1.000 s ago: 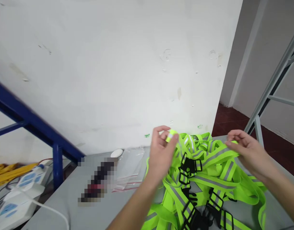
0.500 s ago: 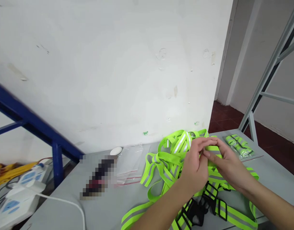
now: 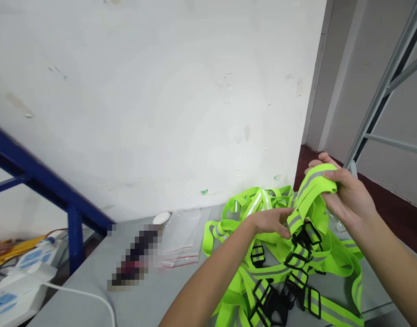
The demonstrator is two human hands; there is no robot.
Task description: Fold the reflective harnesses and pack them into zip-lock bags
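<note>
My right hand (image 3: 351,195) grips a folded bundle of neon-yellow reflective strap (image 3: 313,179), raised at the right, with the thumb over its top. My left hand (image 3: 271,221) is at the bundle's lower left side, thumb and fingers around the edge of the hanging strap; some fingertips are hidden behind it. Black plastic buckles (image 3: 310,234) hang just below. Under both hands lies a tangled heap of the same yellow straps with grey stripes (image 3: 259,200), and more black buckles (image 3: 276,304) lie at its front.
Clear zip bags (image 3: 181,234) and a white oval object (image 3: 161,218) lie left of the heap on the grey table (image 3: 82,295). A pixelated item sits nearby. White power strips (image 3: 21,281) with a cable are far left. A wall stands behind; metal frames flank both sides.
My hands have parted from being close together over the heap. The right hand has lifted the strap bundle up and right; the left has turned to the bundle's lower side.
</note>
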